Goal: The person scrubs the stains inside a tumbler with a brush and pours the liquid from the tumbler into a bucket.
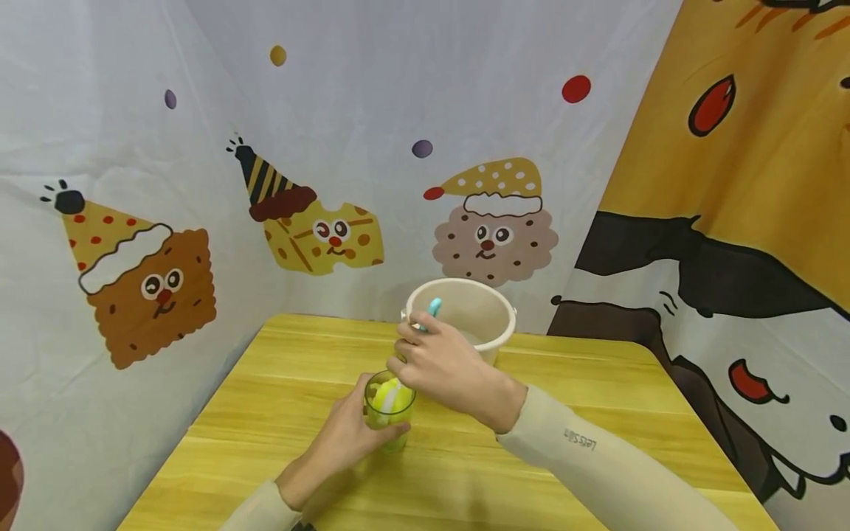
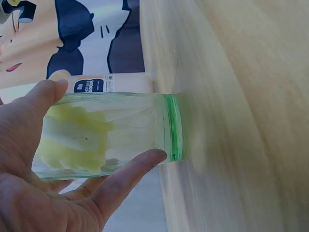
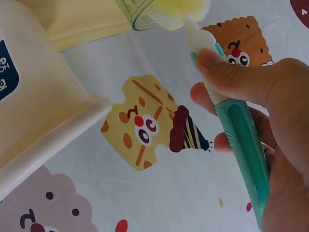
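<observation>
My left hand grips a clear green-tinted drinking glass, thumb on one side and fingers on the other. The glass stands upright, its thick base right at the tabletop. My right hand holds a sponge bottle brush by its turquoise and white handle, thumb pressed along the neck. Above the glass in the head view, the handle's turquoise end sticks out past the fingers. The yellow and white sponge head is inside the glass, near the mouth, and shows through the wall in the left wrist view.
Just behind my right hand stands a cream bucket with a dark label, near the back edge of the wooden table. A cloth backdrop printed with cartoon snacks hangs behind and beside the table.
</observation>
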Available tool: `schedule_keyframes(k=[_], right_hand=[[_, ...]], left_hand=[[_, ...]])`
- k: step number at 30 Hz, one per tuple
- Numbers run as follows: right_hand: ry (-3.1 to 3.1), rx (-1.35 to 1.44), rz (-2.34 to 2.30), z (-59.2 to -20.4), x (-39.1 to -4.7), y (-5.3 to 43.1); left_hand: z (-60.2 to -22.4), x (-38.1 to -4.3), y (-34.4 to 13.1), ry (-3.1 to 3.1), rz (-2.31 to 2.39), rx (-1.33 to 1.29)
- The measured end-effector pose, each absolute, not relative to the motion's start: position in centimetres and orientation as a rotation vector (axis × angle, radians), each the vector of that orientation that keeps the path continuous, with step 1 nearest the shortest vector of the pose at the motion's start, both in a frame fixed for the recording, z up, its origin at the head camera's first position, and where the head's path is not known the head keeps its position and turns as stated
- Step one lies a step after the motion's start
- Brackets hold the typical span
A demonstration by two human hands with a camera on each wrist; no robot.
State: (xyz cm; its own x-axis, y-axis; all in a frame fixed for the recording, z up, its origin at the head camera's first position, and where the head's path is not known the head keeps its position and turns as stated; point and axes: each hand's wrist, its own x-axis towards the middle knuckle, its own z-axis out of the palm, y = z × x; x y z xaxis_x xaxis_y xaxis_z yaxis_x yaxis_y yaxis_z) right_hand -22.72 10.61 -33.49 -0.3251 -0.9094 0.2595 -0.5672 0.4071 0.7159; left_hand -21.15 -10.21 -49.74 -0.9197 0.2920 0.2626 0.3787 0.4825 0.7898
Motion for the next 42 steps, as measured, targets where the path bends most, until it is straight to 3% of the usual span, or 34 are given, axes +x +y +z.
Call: schedule_keyframes(k=[42], right_hand=[[-1.897,1.301,-0.81,-32.5,-23.1,8.8]], left_hand=[[-50.0,-21.1,-10.3,-2.652,-1.398,-0.565]])
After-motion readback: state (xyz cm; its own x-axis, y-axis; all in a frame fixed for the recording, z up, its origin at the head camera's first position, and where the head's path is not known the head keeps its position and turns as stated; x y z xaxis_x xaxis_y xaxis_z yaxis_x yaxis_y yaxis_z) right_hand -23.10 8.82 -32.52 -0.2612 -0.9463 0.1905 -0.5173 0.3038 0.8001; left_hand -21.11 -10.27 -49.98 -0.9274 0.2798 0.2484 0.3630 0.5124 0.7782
